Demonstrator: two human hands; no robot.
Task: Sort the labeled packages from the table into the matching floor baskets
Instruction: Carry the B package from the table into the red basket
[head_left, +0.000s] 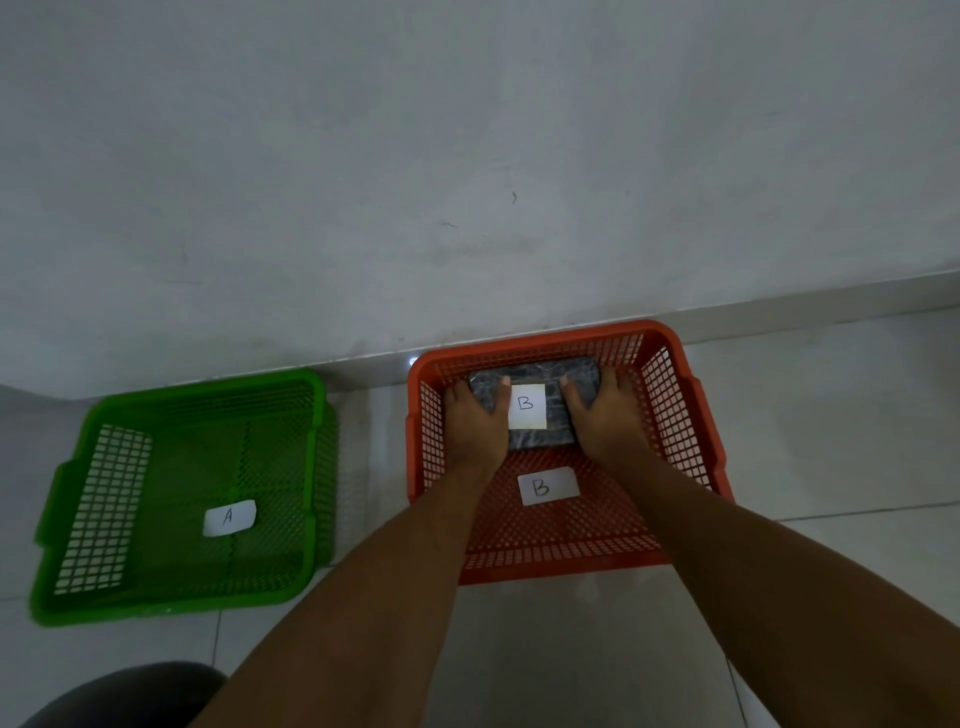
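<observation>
Pale tiled floor (571, 649) against the wall: green basket (67, 519) labelled A on the left, orange basket (701, 415) labelled B beside it, slightly apart.

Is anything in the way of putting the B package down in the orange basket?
Nothing visible. Both hands, left hand and right hand, hold the B package already inside the orange basket; only the basket's own B label lies nearby.

Two baskets, one green (182, 499), one orange (566, 447); one package (535, 400); two hands
</observation>
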